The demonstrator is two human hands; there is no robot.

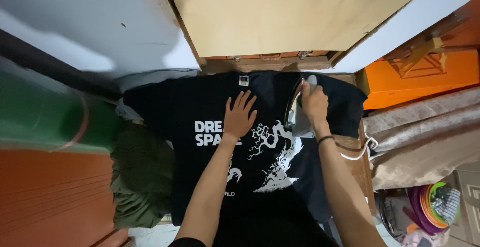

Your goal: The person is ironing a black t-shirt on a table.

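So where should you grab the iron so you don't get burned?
Grab the iron by its handle on top, coming down from above, the way the right hand is wrapped around it. Its flat hot plate faces down onto the black T-shirt, so the top is probably the safe part. The left hand lies flat on the shirt, apart from the iron.

A pale wooden board [295, 12] is seen against a white wall [90, 22], with an orange cabinet [425, 77] (right) and brownish curtain [425, 137] beside it.
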